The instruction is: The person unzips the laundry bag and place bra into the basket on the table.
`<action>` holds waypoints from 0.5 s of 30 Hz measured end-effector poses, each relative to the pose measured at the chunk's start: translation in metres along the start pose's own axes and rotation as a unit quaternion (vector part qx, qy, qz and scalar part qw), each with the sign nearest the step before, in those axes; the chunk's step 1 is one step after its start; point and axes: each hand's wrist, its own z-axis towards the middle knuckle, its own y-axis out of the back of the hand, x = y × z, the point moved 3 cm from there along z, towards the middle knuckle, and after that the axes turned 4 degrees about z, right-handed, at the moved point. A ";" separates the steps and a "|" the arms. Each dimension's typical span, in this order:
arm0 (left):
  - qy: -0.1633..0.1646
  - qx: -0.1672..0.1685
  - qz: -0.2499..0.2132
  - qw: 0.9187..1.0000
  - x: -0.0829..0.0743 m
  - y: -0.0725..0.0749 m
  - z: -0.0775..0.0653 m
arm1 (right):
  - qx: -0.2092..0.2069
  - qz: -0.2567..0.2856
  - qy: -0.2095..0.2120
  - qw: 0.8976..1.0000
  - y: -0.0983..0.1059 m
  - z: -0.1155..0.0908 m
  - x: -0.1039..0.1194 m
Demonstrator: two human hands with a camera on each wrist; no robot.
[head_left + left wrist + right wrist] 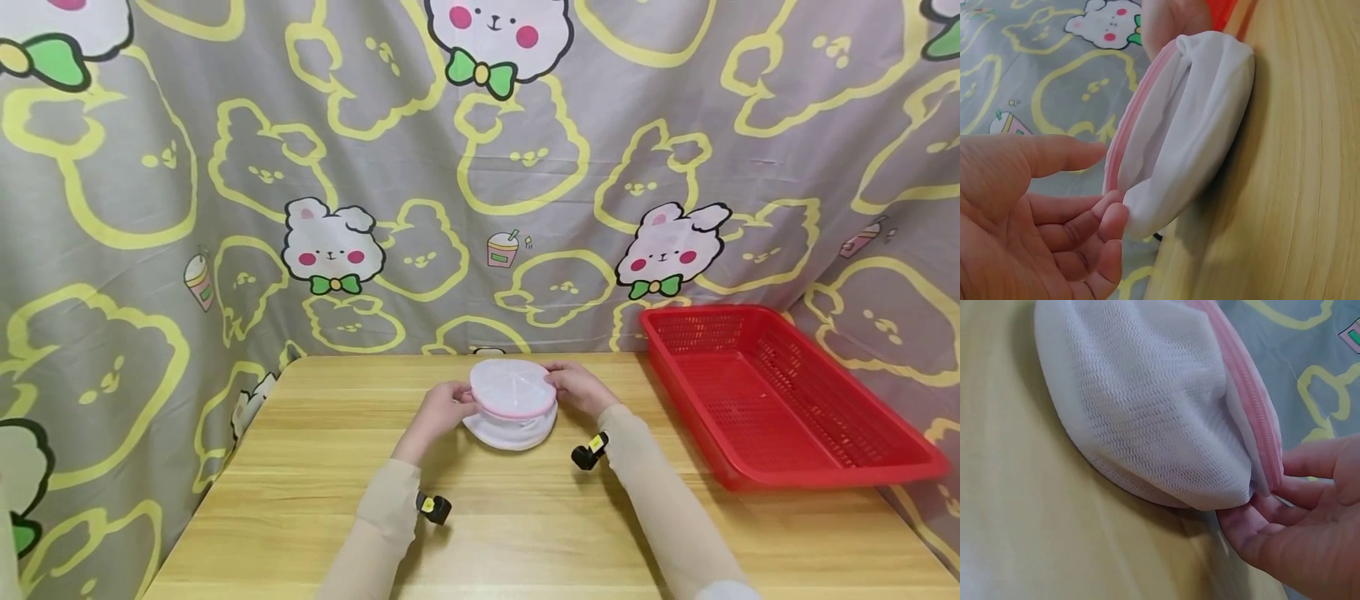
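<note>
A round white mesh laundry bag [512,389] with a pink zipper band stands on the wooden table, its flat top tilted toward me and its softer mesh side sagging below. My left hand [444,408] pinches the bag's left edge; in the left wrist view its fingertips [1113,209] grip the mesh just by the pink zipper [1141,106]. On the opposite side my right hand [583,388] holds the edge. The right wrist view has the thumb and fingers around the rim at the end of the zipper [1254,406], with wavy mesh [1141,406] beside it.
A large red plastic basket [810,479] with perforated walls sits at the table's right side. Behind the wooden table [300,500] hangs a grey curtain [420,167] printed with cartoon rabbits. A small black camera is strapped to each wrist.
</note>
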 end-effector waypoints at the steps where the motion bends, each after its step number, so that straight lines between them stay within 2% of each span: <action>1: 0.002 0.003 0.000 1.000 0.001 0.000 -0.001 | 0.004 -0.002 -0.002 1.000 0.000 0.002 0.001; 7: -0.006 0.008 0.007 1.000 0.006 0.006 -0.002 | 0.008 -0.007 -0.024 1.000 0.001 0.003 0.004; 11: 0.000 0.002 0.005 1.000 0.013 0.013 0.001 | 0.021 -0.020 -0.009 1.000 0.003 0.001 0.004; 15: 0.022 -0.007 -0.015 1.000 0.019 0.020 0.006 | 0.024 -0.016 0.005 1.000 0.004 -0.004 0.003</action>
